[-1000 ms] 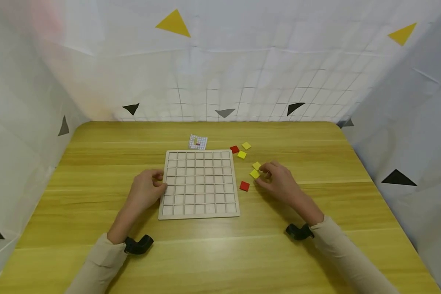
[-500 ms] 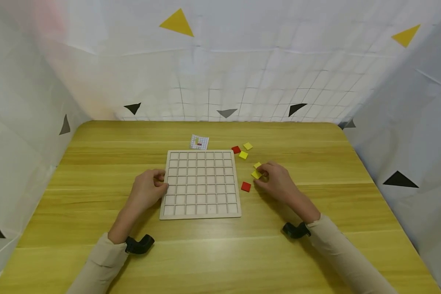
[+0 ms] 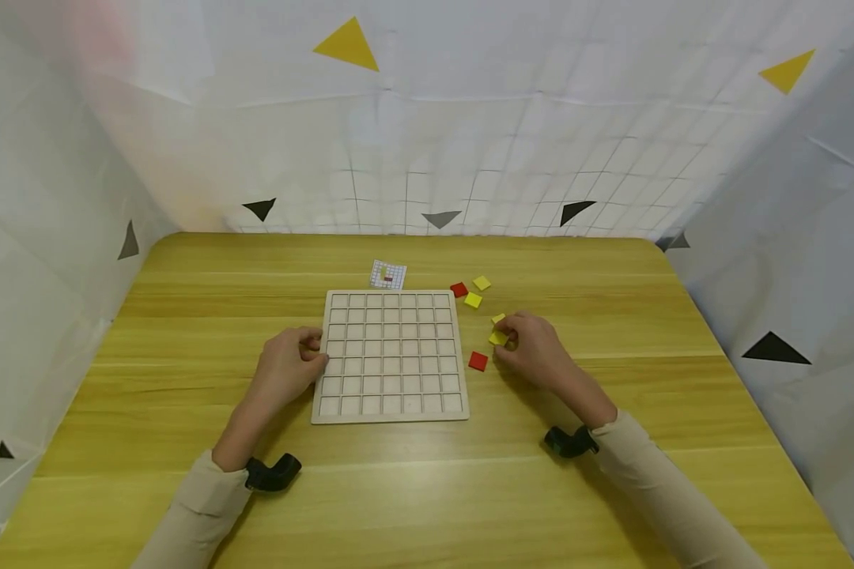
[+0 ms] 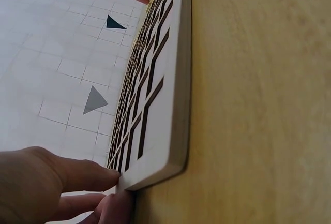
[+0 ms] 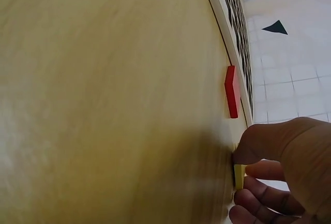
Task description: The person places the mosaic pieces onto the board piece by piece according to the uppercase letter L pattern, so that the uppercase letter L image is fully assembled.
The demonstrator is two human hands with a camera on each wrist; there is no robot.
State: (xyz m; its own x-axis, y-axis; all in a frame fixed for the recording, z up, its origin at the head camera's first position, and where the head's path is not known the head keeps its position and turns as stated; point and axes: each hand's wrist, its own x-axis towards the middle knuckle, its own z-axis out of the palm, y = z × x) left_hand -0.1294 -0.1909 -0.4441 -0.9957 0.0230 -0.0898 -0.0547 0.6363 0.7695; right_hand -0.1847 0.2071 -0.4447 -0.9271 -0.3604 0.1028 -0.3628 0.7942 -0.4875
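Observation:
A pale wooden grid board (image 3: 393, 365) lies on the table, its square recesses bare. At its left edge, my left hand (image 3: 290, 363) holds the rim between thumb and curled fingers; the left wrist view shows the fingertips (image 4: 111, 176) at the board's corner. To the right of the board, my right hand (image 3: 537, 349) pinches a yellow square tile (image 3: 498, 338), seen between thumb and fingers in the right wrist view. Another yellow tile (image 3: 497, 318) lies just behind it, partly hidden by the fingers. A red tile (image 3: 478, 361) rests between the board and the right hand.
Beyond the board's back edge lies a small printed grid card (image 3: 388, 275) with coloured squares. Near the back right corner are a second red tile (image 3: 459, 290) and two more yellow tiles, one nearer (image 3: 473, 300) and one farther (image 3: 481, 283). White sheets hang around the table.
The right hand has moved slightly left and closed its fingers over the near yellow tile. The left hand stays at the board's edge. The whole view has shifted a little.

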